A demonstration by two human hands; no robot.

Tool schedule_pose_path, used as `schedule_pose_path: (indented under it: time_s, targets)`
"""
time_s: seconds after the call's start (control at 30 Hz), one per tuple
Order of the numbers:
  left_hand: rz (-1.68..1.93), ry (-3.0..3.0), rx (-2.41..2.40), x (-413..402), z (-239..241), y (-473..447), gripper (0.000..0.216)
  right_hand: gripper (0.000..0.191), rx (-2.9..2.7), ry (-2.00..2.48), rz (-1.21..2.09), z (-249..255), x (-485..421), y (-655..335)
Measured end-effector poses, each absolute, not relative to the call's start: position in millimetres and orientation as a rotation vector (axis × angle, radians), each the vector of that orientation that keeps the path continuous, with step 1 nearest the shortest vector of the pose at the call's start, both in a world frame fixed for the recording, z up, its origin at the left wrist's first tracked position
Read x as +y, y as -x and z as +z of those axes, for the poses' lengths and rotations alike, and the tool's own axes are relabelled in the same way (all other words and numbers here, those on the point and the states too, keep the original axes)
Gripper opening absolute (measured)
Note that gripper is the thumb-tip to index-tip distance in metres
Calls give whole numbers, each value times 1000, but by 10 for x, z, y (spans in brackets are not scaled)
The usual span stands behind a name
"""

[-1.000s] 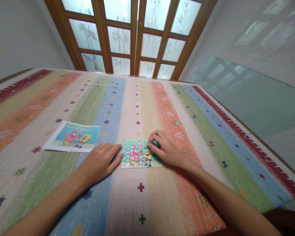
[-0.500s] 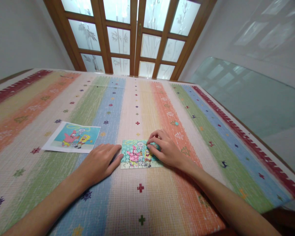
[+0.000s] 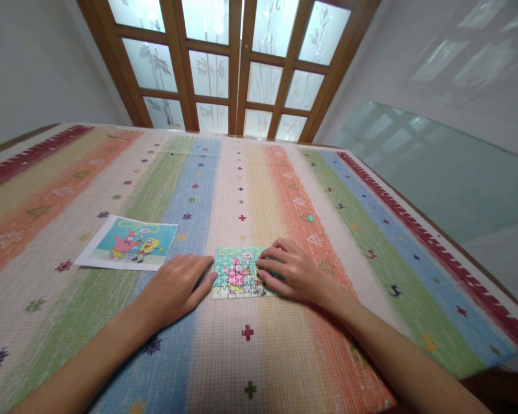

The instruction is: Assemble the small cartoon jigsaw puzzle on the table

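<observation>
A jigsaw puzzle (image 3: 235, 276) with cartoon figures lies flat on the striped tablecloth in front of me, its pieces joined. My left hand (image 3: 183, 282) rests by its left edge, fingertips and thumb apart and touching the border, with nothing visible between them. Over the right part of the puzzle lies my right hand (image 3: 291, 270), its fingers slightly spread and bent, the tips on the pieces. It hides the right side of the picture. Left of the puzzle sits a printed picture card (image 3: 132, 244) showing the same figures.
A small teal piece (image 3: 311, 218) lies on the tablecloth (image 3: 224, 356) beyond my right hand. The table reaches to wooden doors (image 3: 234, 69) with frosted panes. At the right, a glass panel (image 3: 435, 167) stands against the wall.
My right hand has changed from pinched fingers near the puzzle's upper right to fingers spread lower over its right side, covering more of it. The left hand keeps its place.
</observation>
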State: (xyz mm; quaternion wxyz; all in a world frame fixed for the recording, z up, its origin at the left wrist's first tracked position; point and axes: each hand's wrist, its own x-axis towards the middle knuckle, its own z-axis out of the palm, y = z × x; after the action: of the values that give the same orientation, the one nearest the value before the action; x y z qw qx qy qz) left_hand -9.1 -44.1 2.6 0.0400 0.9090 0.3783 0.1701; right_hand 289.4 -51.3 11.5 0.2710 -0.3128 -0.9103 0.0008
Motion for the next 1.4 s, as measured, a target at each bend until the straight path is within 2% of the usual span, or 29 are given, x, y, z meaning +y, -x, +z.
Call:
schedule_pose_path:
  time_s: [0.23, 0.53, 0.73, 0.87, 0.93, 1.13, 1.4]
  targets:
    - [533, -2770, 1155, -440, 7, 95, 33, 20, -2481, 870, -24, 116, -519, -2884]
    - [502, -2766, 1168, -437, 19, 93, 34, 30, -2515, 1020, 43, 135, -566, -2817]
    - [524, -2769, 1169, -433, 33, 89, 34, 21, -2336, 1057, 278, 130, -515, -2923]
    - [524, -2784, 1164, -434, 24, 94, 35, 28, -2186, 1066, 390, 165, -441, -3074]
    - [527, -2787, 1159, -434, 16, 97, 35, 30, -2155, 1104, 319, 176, -380, -3182]
    - [526, -2757, 1166, -433, 9, 99, 32, 17, -2013, 1435, -24, 172, -148, -3633]
    - [580, -2736, 1154, -427, 25, 96, 30, 27, -1940, 1813, -211, -9, 11, -4032]
